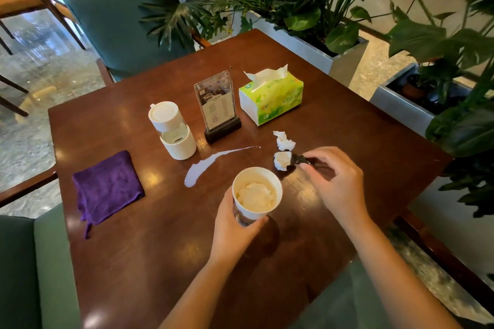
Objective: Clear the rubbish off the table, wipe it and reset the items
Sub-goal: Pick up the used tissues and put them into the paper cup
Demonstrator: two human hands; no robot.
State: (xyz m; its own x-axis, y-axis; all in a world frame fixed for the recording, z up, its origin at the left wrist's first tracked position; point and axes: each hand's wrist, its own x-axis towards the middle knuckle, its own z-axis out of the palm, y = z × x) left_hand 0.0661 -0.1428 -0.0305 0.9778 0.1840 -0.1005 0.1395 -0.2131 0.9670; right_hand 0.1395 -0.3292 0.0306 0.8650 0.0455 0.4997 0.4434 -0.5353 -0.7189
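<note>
Your left hand (235, 224) grips a white paper cup (256, 192) with a crumpled tissue inside, held just above the table (133, 262). Your right hand (338, 181) pinches a small dark tool (302, 160), perhaps a clip or tongs, its tip touching a tissue wad (282, 161). A second wad (284, 140) lies just beyond. A pale spill (205, 167) streaks between cup and bottle (172, 129). The purple cloth (107, 188) lies folded at the left; menu stand (217, 107) and tissue pack (271, 95) stand farther back.
</note>
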